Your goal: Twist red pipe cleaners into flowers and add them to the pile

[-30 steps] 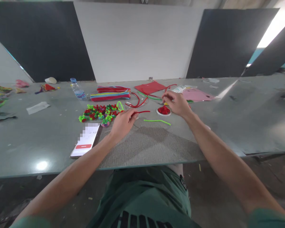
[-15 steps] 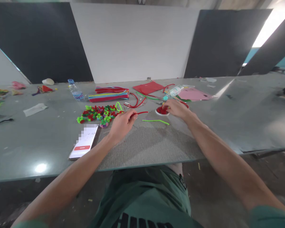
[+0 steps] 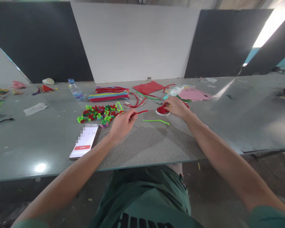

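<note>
My left hand [image 3: 124, 123] is closed round a red pipe cleaner [image 3: 142, 112], whose free end points right. At the small round white dish [image 3: 161, 114], my right hand [image 3: 177, 107] has its fingertips pinched over the red bits [image 3: 162, 109] inside; what they hold is hidden. Between the hands and nearer me lies a bright green pipe cleaner [image 3: 156, 121]. Left of my left hand spreads a pile of red and green pipe-cleaner pieces [image 3: 97, 114], twisted into small loops.
A lit phone [image 3: 85, 139] lies near the front edge. Behind stand a water bottle [image 3: 76, 91], bundles of pipe cleaners [image 3: 109, 95], a red sheet [image 3: 148, 87], a lying bottle [image 3: 175, 91] and a pink sheet [image 3: 196, 94]. A white panel [image 3: 137, 41] closes off the back.
My right hand has lifted slightly at the dish, its fingers still together. My left hand keeps its hold on the red pipe cleaner, almost still.
</note>
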`<state>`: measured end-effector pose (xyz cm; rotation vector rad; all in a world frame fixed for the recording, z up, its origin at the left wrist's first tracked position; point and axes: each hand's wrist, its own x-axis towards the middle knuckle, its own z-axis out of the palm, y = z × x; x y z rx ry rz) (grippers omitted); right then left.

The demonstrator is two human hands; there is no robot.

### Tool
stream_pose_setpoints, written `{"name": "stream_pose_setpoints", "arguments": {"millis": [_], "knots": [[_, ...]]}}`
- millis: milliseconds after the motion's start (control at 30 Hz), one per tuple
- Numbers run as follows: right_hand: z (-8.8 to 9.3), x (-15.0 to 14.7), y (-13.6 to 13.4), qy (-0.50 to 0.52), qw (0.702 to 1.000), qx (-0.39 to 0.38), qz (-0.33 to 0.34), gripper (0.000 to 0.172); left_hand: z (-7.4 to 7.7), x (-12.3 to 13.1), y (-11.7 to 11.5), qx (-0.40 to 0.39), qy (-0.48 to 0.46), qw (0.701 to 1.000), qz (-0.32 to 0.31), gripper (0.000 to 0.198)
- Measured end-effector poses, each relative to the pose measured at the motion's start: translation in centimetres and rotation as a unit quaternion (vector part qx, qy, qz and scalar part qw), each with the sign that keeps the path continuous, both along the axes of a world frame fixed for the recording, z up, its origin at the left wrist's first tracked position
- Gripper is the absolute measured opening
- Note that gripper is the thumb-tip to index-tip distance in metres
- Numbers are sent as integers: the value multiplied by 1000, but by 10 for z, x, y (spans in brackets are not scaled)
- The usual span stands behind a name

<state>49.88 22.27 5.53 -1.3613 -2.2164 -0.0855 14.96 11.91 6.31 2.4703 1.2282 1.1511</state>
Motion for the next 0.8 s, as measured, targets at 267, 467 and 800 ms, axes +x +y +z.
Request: {"name": "stream_pose_setpoints", "arguments": {"millis": [267,467,800], "knots": [[17,-21,-16,104,994,28,-20,14,2,0,-1,-2,-2,1000,3,14],[26,-52,-41,157,984,0,87,28,2,-1,0,0,-10,1000,18,13],[24,-89,-59,136,978,17,158,18,1,0,0,10,-19,1000,2,14]]}}
